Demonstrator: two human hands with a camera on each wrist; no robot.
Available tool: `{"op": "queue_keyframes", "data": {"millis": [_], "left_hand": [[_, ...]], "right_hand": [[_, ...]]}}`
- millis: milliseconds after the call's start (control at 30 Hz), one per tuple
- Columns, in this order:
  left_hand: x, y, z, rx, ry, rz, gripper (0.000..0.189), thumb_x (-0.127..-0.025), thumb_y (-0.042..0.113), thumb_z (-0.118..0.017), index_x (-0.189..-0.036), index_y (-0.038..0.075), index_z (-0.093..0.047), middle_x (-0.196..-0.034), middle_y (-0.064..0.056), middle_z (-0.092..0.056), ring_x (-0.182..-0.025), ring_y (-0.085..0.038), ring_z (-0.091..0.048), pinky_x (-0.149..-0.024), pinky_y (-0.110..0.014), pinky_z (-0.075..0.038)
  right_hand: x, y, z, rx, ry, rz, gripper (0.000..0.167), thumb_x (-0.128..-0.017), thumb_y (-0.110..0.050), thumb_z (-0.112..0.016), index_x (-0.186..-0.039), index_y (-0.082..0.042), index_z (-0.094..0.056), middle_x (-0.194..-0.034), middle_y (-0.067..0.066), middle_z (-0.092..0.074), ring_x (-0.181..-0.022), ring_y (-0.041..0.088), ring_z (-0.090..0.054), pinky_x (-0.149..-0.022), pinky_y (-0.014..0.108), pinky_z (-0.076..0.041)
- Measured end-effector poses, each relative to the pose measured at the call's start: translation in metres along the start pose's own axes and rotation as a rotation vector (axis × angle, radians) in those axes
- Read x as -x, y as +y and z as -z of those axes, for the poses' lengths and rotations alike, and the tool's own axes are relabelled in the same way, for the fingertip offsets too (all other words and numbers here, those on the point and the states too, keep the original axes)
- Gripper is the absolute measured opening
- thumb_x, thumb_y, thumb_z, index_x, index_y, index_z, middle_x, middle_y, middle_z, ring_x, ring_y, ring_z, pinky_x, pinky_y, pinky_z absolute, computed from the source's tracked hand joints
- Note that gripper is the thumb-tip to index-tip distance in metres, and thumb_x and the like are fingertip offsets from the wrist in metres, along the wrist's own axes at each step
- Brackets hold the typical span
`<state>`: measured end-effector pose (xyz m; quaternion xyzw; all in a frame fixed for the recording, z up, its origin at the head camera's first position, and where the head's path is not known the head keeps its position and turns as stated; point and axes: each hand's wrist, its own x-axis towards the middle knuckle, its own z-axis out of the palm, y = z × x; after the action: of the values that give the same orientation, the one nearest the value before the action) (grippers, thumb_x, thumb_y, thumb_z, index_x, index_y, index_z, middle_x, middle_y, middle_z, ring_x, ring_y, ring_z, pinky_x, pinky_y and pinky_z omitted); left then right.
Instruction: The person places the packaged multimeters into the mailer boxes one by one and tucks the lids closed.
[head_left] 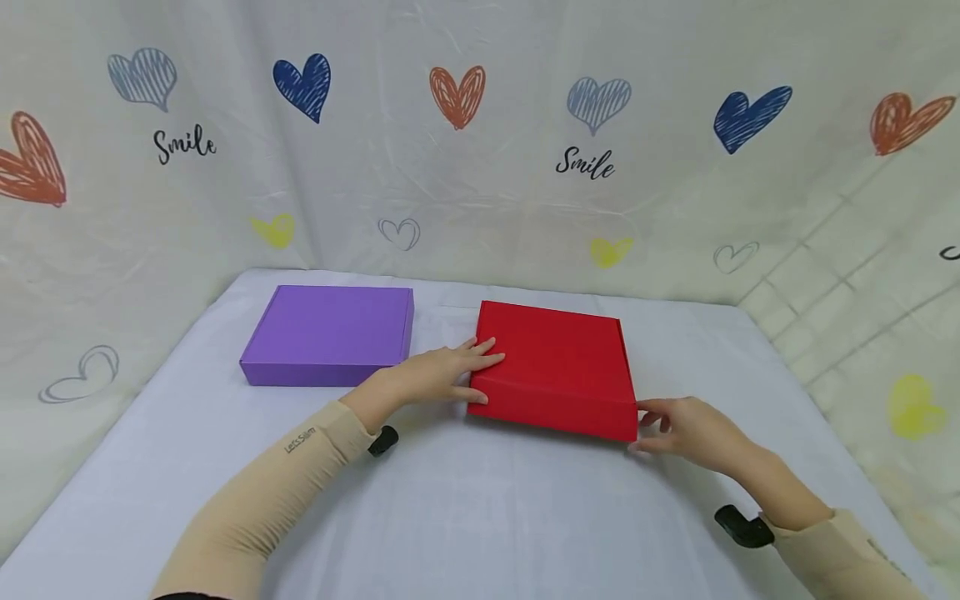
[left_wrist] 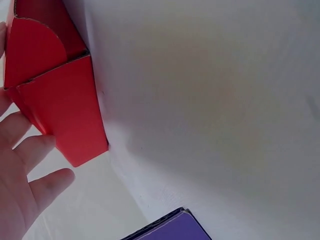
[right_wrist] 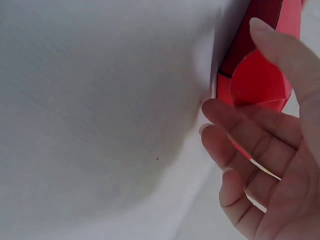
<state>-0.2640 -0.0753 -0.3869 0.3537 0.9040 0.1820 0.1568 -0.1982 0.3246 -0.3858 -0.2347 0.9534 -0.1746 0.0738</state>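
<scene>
A red cardboard box lies on the white-covered table, a little right of the middle. My left hand rests at its left edge, fingers spread, with fingertips on the top and the thumb by the front left corner. At the front right corner is my right hand, its fingers loosely bent and their tips at the box's side. The lid stands slightly raised at the front, and a curved side flap shows in the left wrist view. Another rounded flap shows beside the right thumb.
A purple cardboard box lies closed to the left of the red one, behind my left forearm. White table cloth stretches in front of both boxes. A white curtain printed with hearts hangs behind the table.
</scene>
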Motion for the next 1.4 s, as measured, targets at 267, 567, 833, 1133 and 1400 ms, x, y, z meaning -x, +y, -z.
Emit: {"op": "queue_keyframes", "data": {"millis": [267,567,833,1133,1400], "left_hand": [[0.0,-0.001,0.004,0.098,-0.007,0.0,0.077,-0.097,0.041,-0.071,-0.161,0.023,-0.033,-0.171,0.0,-0.014,-0.157,-0.027,-0.009,-0.117,-0.041,-0.036],[-0.001,-0.003,0.005,0.155,-0.016,-0.003,0.077,-0.098,0.039,-0.07,-0.162,0.023,-0.032,-0.171,0.001,-0.011,-0.157,-0.025,-0.005,-0.117,-0.04,-0.035],[-0.001,-0.002,0.006,0.138,-0.009,-0.003,0.078,-0.097,0.038,-0.071,-0.162,0.022,-0.032,-0.171,-0.001,-0.012,-0.157,-0.027,-0.007,-0.115,-0.04,-0.039],[0.0,-0.001,0.002,0.129,-0.016,0.009,0.078,-0.097,0.037,-0.072,-0.162,0.023,-0.033,-0.171,-0.001,-0.013,-0.157,-0.026,-0.008,-0.115,-0.04,-0.039],[0.001,-0.002,0.001,0.118,-0.017,-0.002,0.081,-0.095,0.031,-0.076,-0.162,0.023,-0.032,-0.171,0.001,-0.012,-0.157,-0.026,-0.007,-0.11,-0.035,-0.044]], "right_hand": [[0.003,0.005,0.004,-0.149,-0.05,0.03,0.054,-0.088,-0.027,-0.082,-0.122,0.012,-0.067,-0.087,-0.011,-0.068,-0.072,0.003,-0.056,-0.06,0.024,-0.049],[0.001,0.014,0.006,-0.386,-0.172,-0.01,0.035,-0.095,-0.019,-0.072,-0.119,0.005,-0.072,-0.091,-0.002,-0.073,-0.081,0.011,-0.064,-0.069,0.026,-0.053],[-0.002,0.013,0.006,-0.365,-0.193,-0.004,0.029,-0.097,-0.023,-0.07,-0.117,-0.002,-0.076,-0.096,-0.005,-0.075,-0.089,0.011,-0.067,-0.077,0.027,-0.055],[-0.002,0.014,0.01,-0.376,-0.25,-0.037,0.033,-0.101,-0.026,-0.066,-0.122,-0.002,-0.074,-0.098,-0.001,-0.074,-0.087,0.019,-0.068,-0.078,0.033,-0.054],[-0.005,0.009,0.012,-0.286,-0.14,0.012,0.023,-0.095,-0.027,-0.075,-0.107,-0.007,-0.071,-0.093,-0.005,-0.075,-0.081,0.016,-0.067,-0.07,0.027,-0.053]]}}
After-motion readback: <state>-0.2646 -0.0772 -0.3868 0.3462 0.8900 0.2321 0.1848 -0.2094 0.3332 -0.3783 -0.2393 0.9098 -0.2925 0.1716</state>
